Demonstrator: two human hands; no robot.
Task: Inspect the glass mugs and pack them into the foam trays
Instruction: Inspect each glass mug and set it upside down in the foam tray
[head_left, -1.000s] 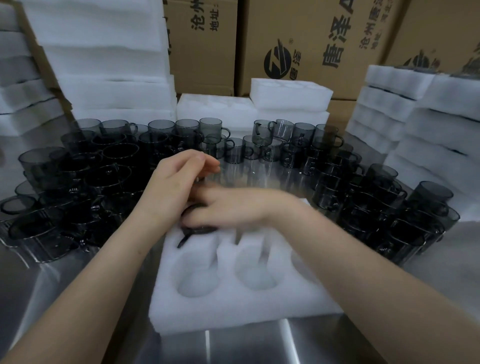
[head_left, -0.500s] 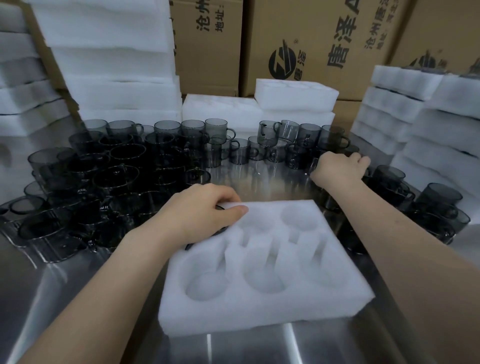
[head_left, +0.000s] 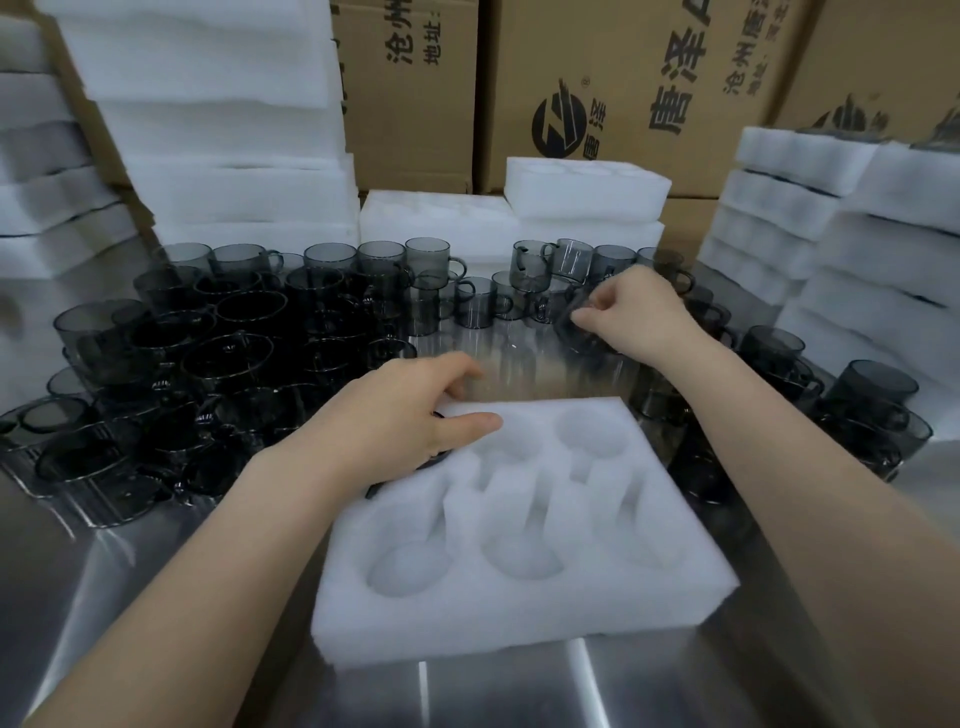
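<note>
A white foam tray with several round pockets lies on the steel table in front of me. My left hand grips its far-left corner, thumb on top and fingers curled over the far edge. Its palm covers a dark glass mug seated in that pocket; only part of the rim shows. The other pockets hold nothing. My right hand reaches behind the tray's right side and pinches the rim of a smoky glass mug among the loose mugs.
Several grey glass mugs crowd the table to the left, across the back and to the right. Foam trays are stacked at left, back and right. Cardboard boxes stand behind. Bare steel table lies near me.
My right hand left the tray's far-left pocket, swung out to the mugs behind the tray's right side and now pinches one. My left hand stayed on the corner over the seated mug.
</note>
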